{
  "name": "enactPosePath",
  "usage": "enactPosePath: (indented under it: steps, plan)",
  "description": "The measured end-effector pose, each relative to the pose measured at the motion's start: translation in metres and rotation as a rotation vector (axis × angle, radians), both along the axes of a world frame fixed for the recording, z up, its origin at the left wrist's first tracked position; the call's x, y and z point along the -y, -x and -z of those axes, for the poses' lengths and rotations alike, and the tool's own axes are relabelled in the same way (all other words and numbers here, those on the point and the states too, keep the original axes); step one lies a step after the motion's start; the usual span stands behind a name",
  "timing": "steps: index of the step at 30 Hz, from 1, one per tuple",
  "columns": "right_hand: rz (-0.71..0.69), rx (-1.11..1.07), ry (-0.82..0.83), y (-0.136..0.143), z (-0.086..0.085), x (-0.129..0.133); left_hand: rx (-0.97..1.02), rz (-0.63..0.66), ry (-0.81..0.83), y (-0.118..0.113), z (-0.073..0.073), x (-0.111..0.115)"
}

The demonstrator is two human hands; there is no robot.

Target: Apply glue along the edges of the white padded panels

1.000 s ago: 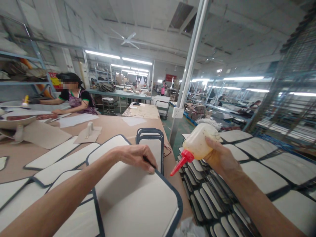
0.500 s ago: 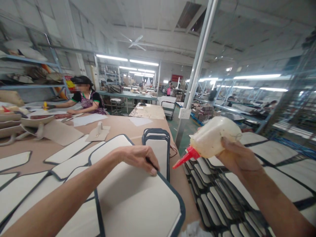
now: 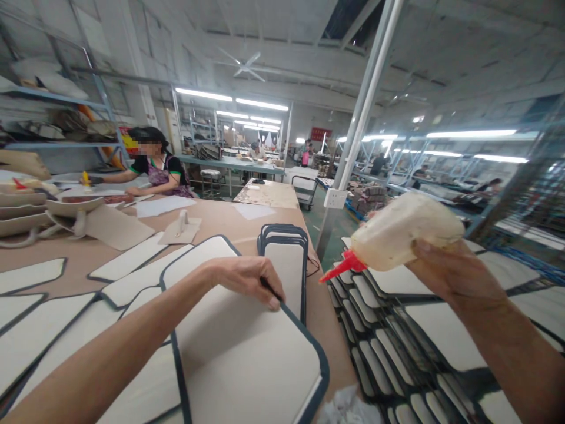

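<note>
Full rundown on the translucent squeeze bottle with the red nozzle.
The translucent yellowish-white squeeze bottle, apparently plastic with rounded shoulders, ends in a tapered red nozzle. The person's right hand grips its base end, holding it aloft and tilted, tip pointing down-left in view, apparently touching nothing else. Fill level can't be told.

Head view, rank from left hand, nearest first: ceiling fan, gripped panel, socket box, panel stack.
1. Gripped panel: pinched in the left hand.
2. Panel stack: just beyond, rightward.
3. Socket box: farther right, on the pole.
4. Ceiling fan: far back, overhead.
</note>
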State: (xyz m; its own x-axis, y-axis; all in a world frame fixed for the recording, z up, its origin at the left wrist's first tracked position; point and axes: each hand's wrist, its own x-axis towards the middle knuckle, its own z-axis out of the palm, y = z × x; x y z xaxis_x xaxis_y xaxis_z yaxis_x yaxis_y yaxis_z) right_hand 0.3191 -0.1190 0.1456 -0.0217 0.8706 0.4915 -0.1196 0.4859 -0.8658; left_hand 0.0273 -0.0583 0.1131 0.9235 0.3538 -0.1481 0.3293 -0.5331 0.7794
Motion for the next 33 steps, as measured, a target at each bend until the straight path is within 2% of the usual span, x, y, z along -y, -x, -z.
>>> enactPosePath:
  steps: [4, 11, 14, 18, 23, 29, 33]
  plan:
    - [-0.11, -0.124, 0.075, 0.009, 0.002, 0.011, 0.012, 0.019, 0.023, -0.002, -0.004, 0.003]
    - [-0.115, -0.173, 0.199, 0.012, 0.025, 0.003, 0.013, 0.055, 0.027, -0.007, -0.012, 0.009]
    - [-0.161, -0.172, 0.198, 0.01, 0.029, 0.002, 0.006, 0.058, 0.02, -0.008, -0.014, 0.01]
    - [-0.214, -0.184, 0.228, 0.013, 0.024, 0.006, 0.002, 0.042, 0.026, -0.01, -0.015, 0.011]
    - [-0.203, -0.208, 0.209, 0.015, 0.021, 0.006, -0.008, 0.041, 0.005, -0.008, -0.015, 0.009]
    - [-0.166, -0.231, 0.193, 0.006, 0.037, -0.004, -0.014, 0.031, -0.012, -0.005, -0.017, 0.008]
    - [-0.171, -0.234, 0.162, 0.002, 0.043, -0.007, -0.008, -0.022, -0.006, -0.002, -0.019, 0.009]
